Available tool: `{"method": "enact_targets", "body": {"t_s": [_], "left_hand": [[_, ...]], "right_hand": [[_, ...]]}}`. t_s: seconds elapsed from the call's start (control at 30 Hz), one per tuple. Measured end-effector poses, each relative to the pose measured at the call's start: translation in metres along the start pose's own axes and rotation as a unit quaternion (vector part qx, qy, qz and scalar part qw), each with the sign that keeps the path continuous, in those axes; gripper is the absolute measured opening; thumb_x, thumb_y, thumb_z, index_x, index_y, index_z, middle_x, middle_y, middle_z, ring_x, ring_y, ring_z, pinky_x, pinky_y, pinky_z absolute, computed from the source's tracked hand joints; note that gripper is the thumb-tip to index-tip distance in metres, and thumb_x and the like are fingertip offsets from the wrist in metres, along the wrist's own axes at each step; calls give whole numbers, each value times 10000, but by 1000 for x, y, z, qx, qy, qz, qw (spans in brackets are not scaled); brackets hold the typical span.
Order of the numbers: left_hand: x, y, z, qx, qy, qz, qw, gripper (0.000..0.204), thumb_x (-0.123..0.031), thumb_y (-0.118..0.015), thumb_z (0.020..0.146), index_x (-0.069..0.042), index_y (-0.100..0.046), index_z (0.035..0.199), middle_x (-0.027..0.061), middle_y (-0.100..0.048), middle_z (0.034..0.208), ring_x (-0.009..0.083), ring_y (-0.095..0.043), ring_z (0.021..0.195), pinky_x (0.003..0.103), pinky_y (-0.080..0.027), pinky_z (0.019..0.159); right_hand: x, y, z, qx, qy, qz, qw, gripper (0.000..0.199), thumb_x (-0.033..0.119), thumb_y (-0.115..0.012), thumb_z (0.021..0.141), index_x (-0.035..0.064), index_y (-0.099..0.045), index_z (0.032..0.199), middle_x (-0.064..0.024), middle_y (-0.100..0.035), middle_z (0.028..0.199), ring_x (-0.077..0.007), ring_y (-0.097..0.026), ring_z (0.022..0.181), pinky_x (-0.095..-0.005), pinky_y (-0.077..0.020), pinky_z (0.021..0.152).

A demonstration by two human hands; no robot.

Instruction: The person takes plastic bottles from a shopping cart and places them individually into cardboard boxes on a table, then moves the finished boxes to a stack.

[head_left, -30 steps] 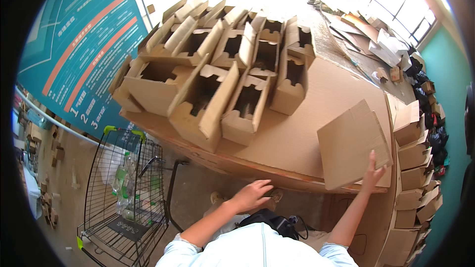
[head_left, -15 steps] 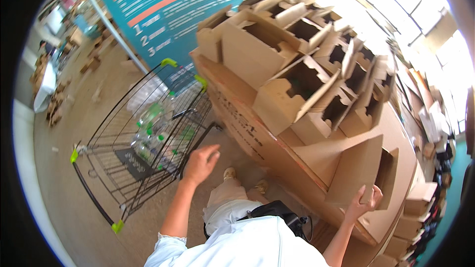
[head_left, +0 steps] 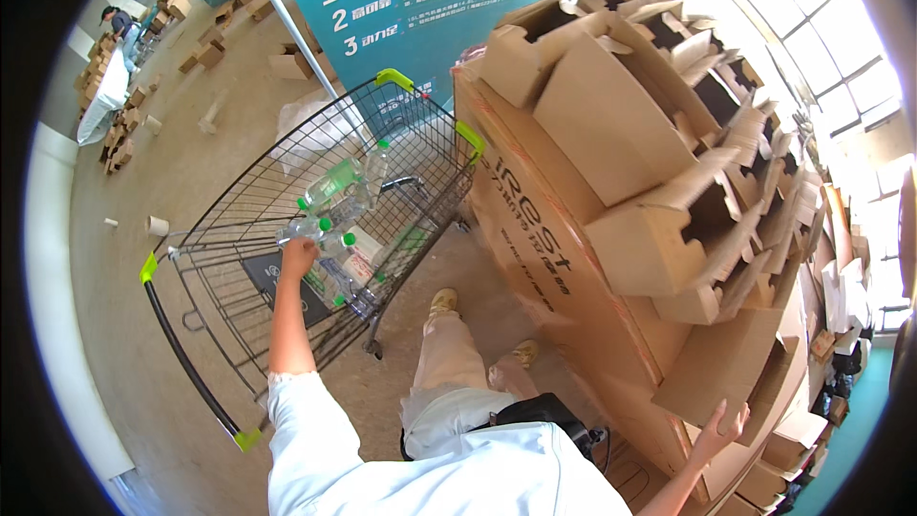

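Observation:
My left hand (head_left: pixel 298 254) reaches into a black wire shopping cart (head_left: pixel 239 291) with lime-green corners. Its fingers close around one end of a clear plastic bottle (head_left: pixel 308 227) with a green cap; the fingertips are partly hidden. Several more clear bottles lie around it, among them a larger green-tinted bottle (head_left: pixel 332 183). At the right, my right hand (head_left: pixel 718 432) holds the near edge of an open brown cardboard box (head_left: pixel 721 363), thumb against its side. That box stands on a large flat carton (head_left: pixel 564 296).
Several open cardboard boxes (head_left: pixel 621 115) crowd the large carton. A teal banner (head_left: pixel 420 10) with a metal pole stands behind the cart. Farther left a person (head_left: pixel 122 29) is among scattered boxes. More boxes (head_left: pixel 793 435) lie along the right side.
My left hand has moved left and forward, from beside the cart to a bottle inside it. My right hand stays at the box. The view has shifted, bringing the cart more fully into sight.

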State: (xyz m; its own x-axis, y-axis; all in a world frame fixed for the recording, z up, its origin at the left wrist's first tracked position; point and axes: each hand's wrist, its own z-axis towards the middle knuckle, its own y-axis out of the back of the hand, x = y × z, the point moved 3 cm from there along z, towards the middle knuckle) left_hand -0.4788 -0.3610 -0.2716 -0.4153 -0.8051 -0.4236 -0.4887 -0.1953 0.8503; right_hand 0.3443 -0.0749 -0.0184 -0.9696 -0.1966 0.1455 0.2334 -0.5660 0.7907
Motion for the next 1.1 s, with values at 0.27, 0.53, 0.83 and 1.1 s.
{"method": "enact_targets", "body": {"t_s": [0.27,0.53,0.83,1.1], "left_hand": [[26,-51,66,200,73,318,924,227,-162,-684,739,-46,-697,933,176,-669,1069,359,-610,1060,434,-484,900],[140,-164,24,219,-192,497,818,318,-246,-473,919,-154,-664,1156,62,-624,1218,234,-473,1243,562,-190,1118],[29,-100,18,406,13,462,788,917,-513,-882,466,-72,-629,1229,133,-595,1292,291,-581,1179,408,-502,913],[13,19,29,254,70,-19,964,547,-348,-816,631,73,-668,946,138,-684,810,244,-662,658,386,-530,591]], "right_hand": [[2,55,31,226,-120,-99,962,392,185,-658,909,-138,-539,1096,-214,-562,1126,-255,-521,1101,-313,-423,932],[60,41,43,244,-189,-82,948,440,231,-641,907,-124,-556,1153,-263,-614,1034,-374,-572,1001,-416,-423,917],[33,54,23,237,-236,-111,936,419,213,-696,875,-75,-565,1150,-219,-559,1198,-331,-517,1145,-409,-436,957],[32,70,35,207,-78,-5,975,213,69,-731,755,-56,-627,892,-167,-590,906,-325,-566,970,-397,-469,866]]}}
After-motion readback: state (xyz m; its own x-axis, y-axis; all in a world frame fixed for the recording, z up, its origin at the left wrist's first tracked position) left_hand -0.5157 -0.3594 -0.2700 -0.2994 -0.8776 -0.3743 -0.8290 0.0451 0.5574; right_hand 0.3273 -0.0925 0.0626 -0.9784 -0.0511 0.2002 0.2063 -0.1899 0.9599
